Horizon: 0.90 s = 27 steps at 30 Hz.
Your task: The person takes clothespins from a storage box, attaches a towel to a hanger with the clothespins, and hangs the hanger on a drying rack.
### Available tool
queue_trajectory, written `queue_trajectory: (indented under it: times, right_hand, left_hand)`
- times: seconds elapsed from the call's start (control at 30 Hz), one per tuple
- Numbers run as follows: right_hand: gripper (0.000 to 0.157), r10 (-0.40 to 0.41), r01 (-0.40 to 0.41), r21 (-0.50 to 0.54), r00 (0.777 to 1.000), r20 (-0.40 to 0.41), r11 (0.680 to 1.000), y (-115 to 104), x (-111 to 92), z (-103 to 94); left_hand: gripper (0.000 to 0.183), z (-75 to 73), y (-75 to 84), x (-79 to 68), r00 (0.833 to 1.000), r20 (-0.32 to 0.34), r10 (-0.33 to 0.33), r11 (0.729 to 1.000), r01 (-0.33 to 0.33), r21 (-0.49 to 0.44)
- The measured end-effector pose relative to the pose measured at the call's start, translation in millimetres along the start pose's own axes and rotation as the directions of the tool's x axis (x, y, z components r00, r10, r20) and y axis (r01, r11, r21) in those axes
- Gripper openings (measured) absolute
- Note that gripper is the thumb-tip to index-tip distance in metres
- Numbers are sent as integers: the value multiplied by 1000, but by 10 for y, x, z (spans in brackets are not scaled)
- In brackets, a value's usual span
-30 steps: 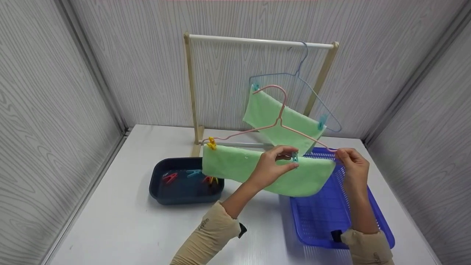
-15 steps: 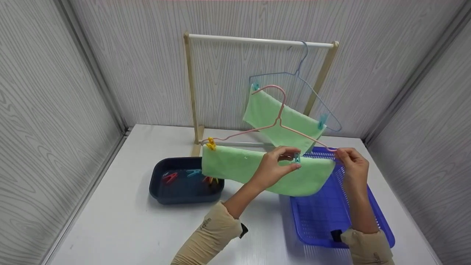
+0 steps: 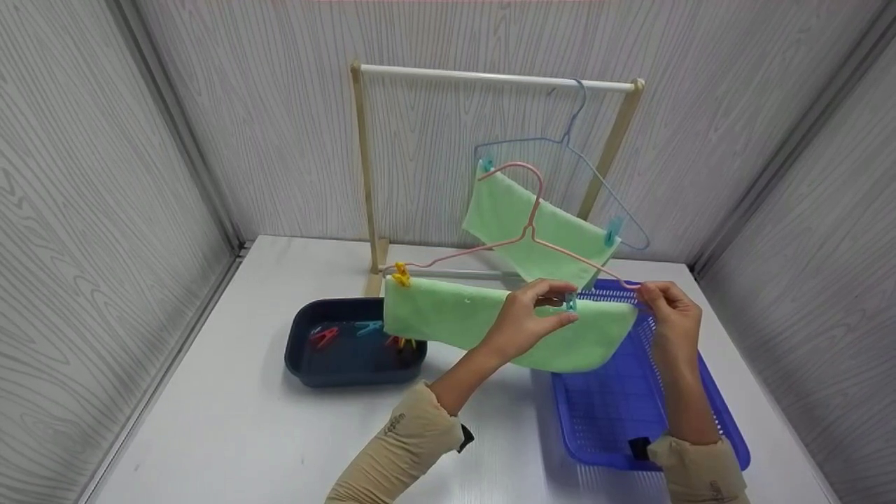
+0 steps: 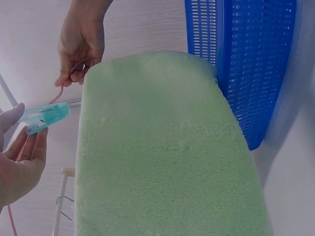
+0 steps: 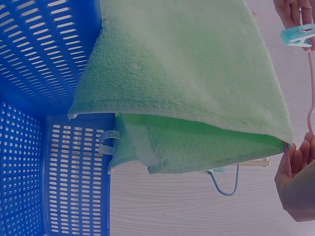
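In the head view my left hand pinches a teal clothespin between thumb and fingers, in front of a green towel. The clothespin also shows beside the towel's edge in the left wrist view. My right hand grips the right end of a pink hanger, close to the towel's upper right corner. The towel hangs folded over the hanger's lower bar; a yellow clothespin clips its left end. In the right wrist view the right hand holds the pink wire at the towel's fold.
Behind, a blue hanger hangs from a rack's white rail, carrying another green towel clipped with teal clothespins. A dark bin with several clothespins stands left. A blue basket stands right, beneath the right forearm.
My left hand has shifted slightly right along the towel with the teal clothespin. The right hand and pink hanger have hardly moved.
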State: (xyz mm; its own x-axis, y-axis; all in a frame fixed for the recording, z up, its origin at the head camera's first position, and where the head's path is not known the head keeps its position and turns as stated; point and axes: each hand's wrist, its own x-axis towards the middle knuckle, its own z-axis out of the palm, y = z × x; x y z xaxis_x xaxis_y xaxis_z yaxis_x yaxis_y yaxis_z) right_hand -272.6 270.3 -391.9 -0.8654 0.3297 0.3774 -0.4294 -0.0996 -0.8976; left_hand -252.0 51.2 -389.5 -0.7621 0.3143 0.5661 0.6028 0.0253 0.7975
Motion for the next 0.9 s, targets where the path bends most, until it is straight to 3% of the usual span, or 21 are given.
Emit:
queue_trajectory:
  times: [0.17,0.4,0.67,0.9]
  right_hand:
    - [15,-2,3,20,1000,-2,1000,0,0,9]
    - [16,-8,8,3,1000,-3,1000,5,-5,14]
    - [16,-24,24,0,1000,9,1000,10,-22,14]
    - [16,-44,45,-26,999,16,999,29,-43,15]
  left_hand:
    - [35,0,58,-2,1000,6,-3,1000,3,15]
    - [33,-44,321,-20,1000,17,9,1000,-10,4]
    - [36,15,54,27,1000,13,-2,1000,2,-1]
    - [36,17,70,36,1000,14,20,1000,-19,-16]
